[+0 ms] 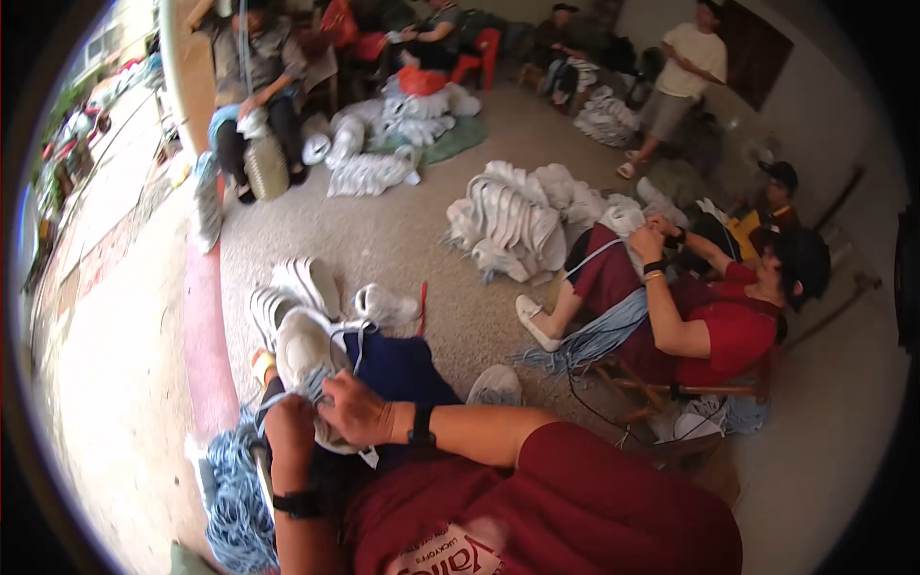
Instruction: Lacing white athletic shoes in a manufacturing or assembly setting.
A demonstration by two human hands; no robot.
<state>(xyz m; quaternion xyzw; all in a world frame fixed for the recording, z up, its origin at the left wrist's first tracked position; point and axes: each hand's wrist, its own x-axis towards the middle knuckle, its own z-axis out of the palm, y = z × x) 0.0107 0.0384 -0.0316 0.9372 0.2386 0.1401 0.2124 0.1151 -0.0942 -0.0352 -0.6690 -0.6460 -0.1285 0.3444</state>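
A pale grey-white shoe (305, 347) lies across my lap, its toe pointing away from me. At its lace-up part, a light blue shoelace (312, 383) runs between my two hands. My left hand (289, 428) is closed in a fist on the lace, at the shoe's left side. Close beside it, my right hand (358, 407) pinches the lace over the shoe, fingers curled. The exact finger grip on the lace is partly hidden. A navy cloth (407, 369) covers my leg under and beside the shoe.
A bundle of light blue laces (235, 503) hangs at my left. Ahead lie nested shoes (305, 280), a single shoe (383, 304) and a thin red object (423, 309). To the right, a co-worker (714, 321) sits by a large shoe pile (517, 222). Other people sit farther back.
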